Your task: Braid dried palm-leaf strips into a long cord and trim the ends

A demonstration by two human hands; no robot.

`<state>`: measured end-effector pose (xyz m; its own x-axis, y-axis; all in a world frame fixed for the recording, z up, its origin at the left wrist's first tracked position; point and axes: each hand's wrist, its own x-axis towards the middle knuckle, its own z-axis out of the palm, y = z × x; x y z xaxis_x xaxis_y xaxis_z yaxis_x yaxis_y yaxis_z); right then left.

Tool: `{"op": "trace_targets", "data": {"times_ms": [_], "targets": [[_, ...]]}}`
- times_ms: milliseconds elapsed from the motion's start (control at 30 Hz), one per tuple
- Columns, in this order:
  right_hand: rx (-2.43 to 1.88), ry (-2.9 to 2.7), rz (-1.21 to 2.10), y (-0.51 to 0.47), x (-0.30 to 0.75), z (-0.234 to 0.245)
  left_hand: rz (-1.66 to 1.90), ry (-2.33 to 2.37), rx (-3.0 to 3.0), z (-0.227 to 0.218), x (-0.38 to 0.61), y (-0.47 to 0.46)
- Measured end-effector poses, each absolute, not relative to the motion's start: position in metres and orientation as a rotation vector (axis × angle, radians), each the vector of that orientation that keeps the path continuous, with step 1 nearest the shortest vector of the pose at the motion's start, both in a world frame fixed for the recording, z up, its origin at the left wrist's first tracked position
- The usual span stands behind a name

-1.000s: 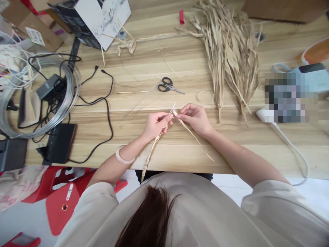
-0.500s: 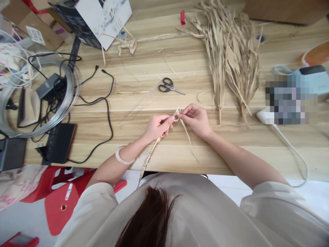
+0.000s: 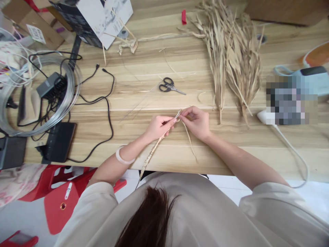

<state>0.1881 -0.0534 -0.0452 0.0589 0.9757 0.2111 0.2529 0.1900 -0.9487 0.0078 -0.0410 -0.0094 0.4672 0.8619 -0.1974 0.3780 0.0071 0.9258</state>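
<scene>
My left hand pinches the top of a braided straw cord that hangs down toward the table's near edge. My right hand is closed on a loose straw strip at the same spot, fingertips of both hands almost touching. The strip trails down to the right of the cord. A white bangle sits on my left wrist. Small black-handled scissors lie on the wooden table just beyond my hands.
Two bundles of dried straw leaves lie at the back right. A coil of wire, black adapters and cables crowd the left. A printed box stands at the back left; a white cable runs along the right. Red stools stand below.
The loose strip has swung inward and hangs closer to the braid. My right fingertips have closed in toward my left; both hands stay in place.
</scene>
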Motion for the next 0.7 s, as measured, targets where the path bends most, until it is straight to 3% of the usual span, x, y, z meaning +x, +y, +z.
{"op": "trace_targets", "data": {"times_ms": [700], "targets": [[-1.018, -1.847, 0.482, -0.049, 0.193, -0.037, 0.397, 1.045, 1.552, -0.006, 0.008, -0.037]]}}
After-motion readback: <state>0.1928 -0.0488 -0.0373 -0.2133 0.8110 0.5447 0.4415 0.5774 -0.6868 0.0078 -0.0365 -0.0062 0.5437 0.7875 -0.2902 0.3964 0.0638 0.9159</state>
